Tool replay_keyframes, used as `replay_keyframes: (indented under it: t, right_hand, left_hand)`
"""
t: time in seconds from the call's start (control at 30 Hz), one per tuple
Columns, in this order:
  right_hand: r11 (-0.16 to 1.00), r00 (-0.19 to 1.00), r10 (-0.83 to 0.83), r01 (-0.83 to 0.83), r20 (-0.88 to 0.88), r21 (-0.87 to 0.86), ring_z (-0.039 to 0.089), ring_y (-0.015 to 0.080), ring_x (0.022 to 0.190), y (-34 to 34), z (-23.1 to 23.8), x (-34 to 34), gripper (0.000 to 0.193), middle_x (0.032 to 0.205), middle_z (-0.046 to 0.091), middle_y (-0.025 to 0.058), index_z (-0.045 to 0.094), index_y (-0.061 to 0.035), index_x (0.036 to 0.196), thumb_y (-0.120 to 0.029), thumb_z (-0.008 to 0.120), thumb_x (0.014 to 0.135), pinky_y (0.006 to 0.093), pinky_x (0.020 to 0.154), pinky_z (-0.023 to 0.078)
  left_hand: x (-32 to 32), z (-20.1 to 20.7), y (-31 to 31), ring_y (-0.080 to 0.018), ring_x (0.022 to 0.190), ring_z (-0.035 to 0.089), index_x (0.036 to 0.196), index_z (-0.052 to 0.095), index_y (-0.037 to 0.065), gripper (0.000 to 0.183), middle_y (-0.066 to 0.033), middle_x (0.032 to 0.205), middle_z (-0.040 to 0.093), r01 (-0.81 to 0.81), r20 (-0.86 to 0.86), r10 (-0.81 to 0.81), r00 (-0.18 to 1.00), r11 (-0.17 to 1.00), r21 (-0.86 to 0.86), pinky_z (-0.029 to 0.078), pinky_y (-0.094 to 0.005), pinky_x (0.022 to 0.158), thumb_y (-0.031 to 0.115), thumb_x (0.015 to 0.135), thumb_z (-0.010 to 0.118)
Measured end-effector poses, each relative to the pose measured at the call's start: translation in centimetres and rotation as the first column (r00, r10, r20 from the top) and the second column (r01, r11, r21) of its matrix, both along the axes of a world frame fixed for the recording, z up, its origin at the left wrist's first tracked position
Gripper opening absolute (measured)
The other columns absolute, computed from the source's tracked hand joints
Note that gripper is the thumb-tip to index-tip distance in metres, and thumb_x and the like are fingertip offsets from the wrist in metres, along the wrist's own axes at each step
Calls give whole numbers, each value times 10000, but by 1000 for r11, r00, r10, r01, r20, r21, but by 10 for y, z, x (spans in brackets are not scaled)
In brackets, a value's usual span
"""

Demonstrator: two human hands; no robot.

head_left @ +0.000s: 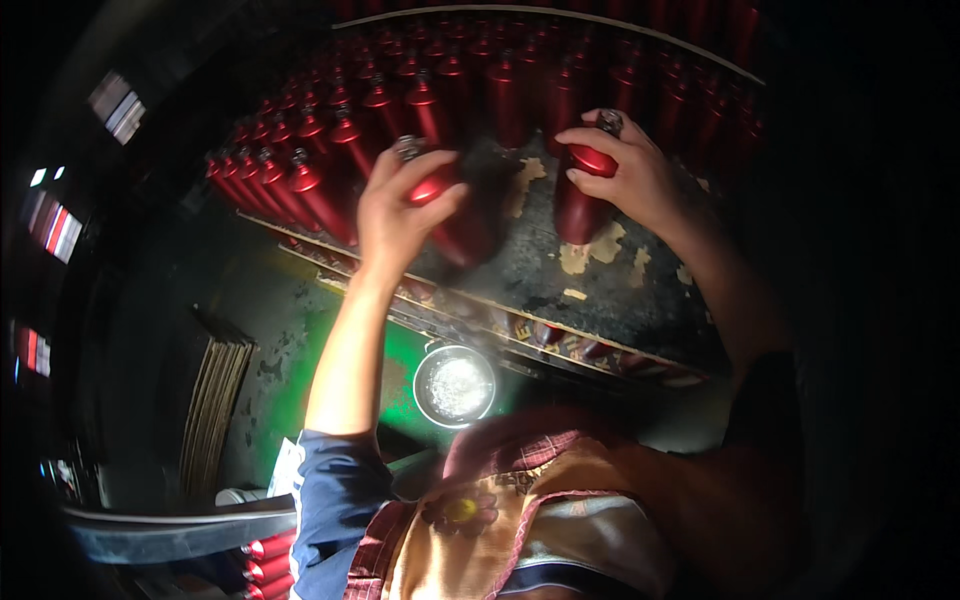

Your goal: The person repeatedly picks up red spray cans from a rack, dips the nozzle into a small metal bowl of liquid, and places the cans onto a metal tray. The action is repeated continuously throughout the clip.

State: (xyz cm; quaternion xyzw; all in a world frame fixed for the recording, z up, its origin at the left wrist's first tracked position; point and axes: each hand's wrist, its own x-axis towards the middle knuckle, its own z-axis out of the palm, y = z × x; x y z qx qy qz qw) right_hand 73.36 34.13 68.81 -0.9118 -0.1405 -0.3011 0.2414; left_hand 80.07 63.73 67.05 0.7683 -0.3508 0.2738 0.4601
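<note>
Hands [395, 205] [634, 172] each curl round a red bottle [463, 230] [580, 213] over scuffed tabletop [655, 305], dim green-patched floor [300, 368] below.

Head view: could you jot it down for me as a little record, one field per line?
Left hand: fingers around a red bottle, near its neck
Right hand: fingers around a second bottle, also near the neck
Surface: dark table, pale worn patches
Beyond: rows of bottles, red
Below: round metal bowl, bright inside; contents unclear
</note>
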Motion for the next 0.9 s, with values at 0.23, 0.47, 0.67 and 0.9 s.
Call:
replay_keyframes:
  t: [0.23,0.47,0.67,0.9]
  right_hand:
    - [985,965,133,-155,-228,-82,431,364,1314,-37,-19,34,458,1415,446,187,619,-171,1303,-154,705,853,446,1094,376]
    - [992,999,18,-23,-41,-127,318,336,1440,-135,20,123,451,1565,331,155,524,-157,1426,-337,468,1016,503,1181,251]
    - [928,944,92,-196,-316,-316,250,342,1473,-128,-28,241,484,1550,368,168,495,-201,1452,-348,548,994,483,1189,240]
    - [936,949,224,-273,-221,-223,398,289,1400,-129,-62,286,531,1496,464,118,470,-124,1462,-224,612,960,432,1167,290]
  left_hand:
    - [16,-20,-53,-373,1223,510,1127,732,270,442,-165,1382,517,-146,-44,158,986,968,206,472,-444,990,381,706,811]
    - [48,5,33,-355,1307,412,1049,748,183,349,-138,1381,511,-482,253,530,809,845,-230,452,-450,1013,251,710,797]
    - [76,-12,95,-414,1407,254,1178,715,276,518,-145,1481,414,-697,124,686,717,703,143,366,-528,1097,292,673,831]
    - [102,-25,110,-427,1205,420,1193,689,349,583,-174,1458,378,-662,-161,720,675,687,299,460,-498,1022,276,642,863]
